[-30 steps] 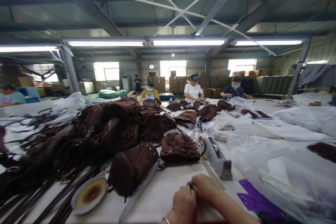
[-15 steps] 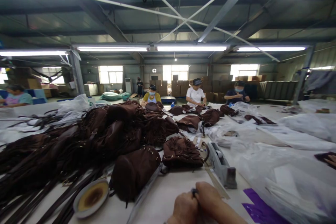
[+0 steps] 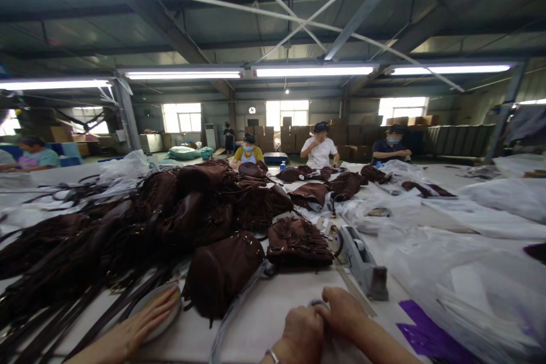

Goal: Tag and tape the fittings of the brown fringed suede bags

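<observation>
My left hand (image 3: 301,333), a metal bracelet at its wrist, is closed in front of me near the table's front edge. Pressed up against it from the right is my right hand (image 3: 341,310), its fingers curled. A small dark bit shows between them; what they grip is mostly hidden. Beyond my hands lie a dark brown drawstring bag (image 3: 224,276) and a brown fringed bag (image 3: 298,242). At the left, another person's hand (image 3: 156,310) lies flat over a shallow white dish (image 3: 170,321), hiding most of it.
A large pile of brown bags (image 3: 191,193) with long straps covers the left side. A grey tape dispenser (image 3: 362,264) stands right of the fringed bag. Clear plastic bags (image 3: 460,278) and a purple sheet (image 3: 430,333) lie at the right. Several people work across the table.
Another person's hand has come in from the lower left onto the dish. My hands stay together and have shifted slightly; the bracelet now shows. The view has tilted a little down.
</observation>
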The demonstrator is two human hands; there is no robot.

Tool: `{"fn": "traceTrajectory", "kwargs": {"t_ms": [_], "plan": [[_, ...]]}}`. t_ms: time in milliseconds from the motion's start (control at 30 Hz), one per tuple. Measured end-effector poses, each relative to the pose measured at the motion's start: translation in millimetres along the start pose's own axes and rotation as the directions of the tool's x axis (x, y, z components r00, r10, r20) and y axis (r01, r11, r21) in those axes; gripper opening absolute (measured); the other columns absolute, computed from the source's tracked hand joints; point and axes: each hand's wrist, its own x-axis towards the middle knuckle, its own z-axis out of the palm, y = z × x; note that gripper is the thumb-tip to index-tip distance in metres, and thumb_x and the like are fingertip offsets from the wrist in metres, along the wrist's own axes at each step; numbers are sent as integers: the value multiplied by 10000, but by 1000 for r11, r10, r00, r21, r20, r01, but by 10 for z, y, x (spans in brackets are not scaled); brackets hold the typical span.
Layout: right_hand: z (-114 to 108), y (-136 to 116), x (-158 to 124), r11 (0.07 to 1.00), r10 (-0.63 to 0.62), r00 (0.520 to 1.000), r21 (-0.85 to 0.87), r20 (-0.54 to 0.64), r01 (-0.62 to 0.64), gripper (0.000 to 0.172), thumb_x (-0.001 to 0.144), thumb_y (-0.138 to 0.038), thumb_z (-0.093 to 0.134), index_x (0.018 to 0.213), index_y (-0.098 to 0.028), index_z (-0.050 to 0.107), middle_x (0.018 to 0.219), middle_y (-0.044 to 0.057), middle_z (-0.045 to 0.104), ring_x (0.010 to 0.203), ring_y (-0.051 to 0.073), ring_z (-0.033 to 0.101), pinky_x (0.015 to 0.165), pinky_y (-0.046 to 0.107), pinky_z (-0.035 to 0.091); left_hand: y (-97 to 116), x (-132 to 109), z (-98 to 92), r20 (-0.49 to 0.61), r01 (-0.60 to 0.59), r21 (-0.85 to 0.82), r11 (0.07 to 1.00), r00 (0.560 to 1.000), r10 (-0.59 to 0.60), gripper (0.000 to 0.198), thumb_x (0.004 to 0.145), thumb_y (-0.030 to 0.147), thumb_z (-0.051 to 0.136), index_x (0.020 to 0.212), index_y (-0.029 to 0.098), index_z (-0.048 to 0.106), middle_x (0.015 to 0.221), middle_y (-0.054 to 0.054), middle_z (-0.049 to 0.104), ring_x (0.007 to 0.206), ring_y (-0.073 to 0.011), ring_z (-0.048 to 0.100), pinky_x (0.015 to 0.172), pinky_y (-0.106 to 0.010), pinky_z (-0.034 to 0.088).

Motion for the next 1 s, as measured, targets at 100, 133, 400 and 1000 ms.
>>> {"fn": "traceTrajectory", "kwargs": {"t_ms": [100,133,400,1000], "plan": [[9,-40,-34,994,99,994,-57,51,-96,296,902,-303,492,889,-140,738,946,179,739,930,312,694,720,340,450,181,-51,-43,75,159,-34,987,985,-156,207,886,131,518,1060,154,627,941,-117,697,817,-249,676,664,-315,521],[-1,-31,-43,997,47,997,-72,67,-43,297,912,-280,475,881,-139,735,943,178,738,921,305,693,717,335,442,194,-97,-112,94,152,-54,987,985,-147,206,892,151,517,1072,157,616,968,-117,689,844,-253,672,686,-324,524],[-105,178,-58,886,-452,875,-27,175,463,229,928,-252,479,867,-189,690,904,82,717,869,218,657,734,282,377,-223,-406,-537,154,-138,-63,988,977,147,231,902,347,560,1104,246,608,932,-54,632,777,-201,619,650,-283,477],[-112,113,-133,896,-434,886,-23,160,443,234,949,-275,463,917,-188,677,930,77,712,871,206,649,722,279,352,-210,-345,-712,256,-102,-99,990,959,124,165,882,268,553,1003,218,654,897,-56,656,755,-203,650,661,-292,525]]}}
